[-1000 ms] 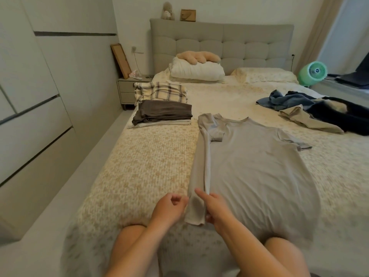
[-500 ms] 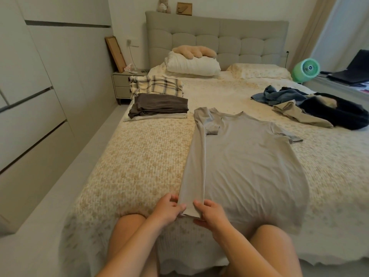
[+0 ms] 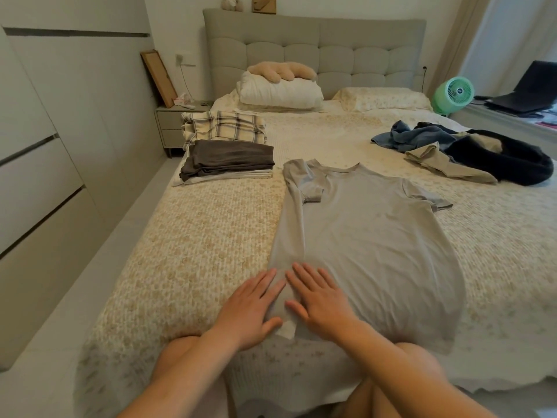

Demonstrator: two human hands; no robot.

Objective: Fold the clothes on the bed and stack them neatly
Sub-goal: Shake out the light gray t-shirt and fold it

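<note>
Pressing flat, both hands, left [image 3: 251,309] and right [image 3: 321,303], lie open on the shirt [image 3: 370,236]. Smooth the folded left edge toward the collar before folding the right side.

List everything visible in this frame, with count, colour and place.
T-shirt: 1, grey, spread mid-bed, left side folded in
Folded stack: 1, dark grey on pale, left of shirt
Plaid bundle: 1, cream-grey, behind stack
Unfolded pile: 1, blue, tan, black, right side
Bed: 1, cream floral cover
Pillows: 2, white and floral, at headboard
Plush: 1, beige, on white pillow
Nightstand: 1, grey, left of bed
Fan: 1, green, right
Laptop: 1, black, far right
Hands: left, right, flat on shirt hem
</note>
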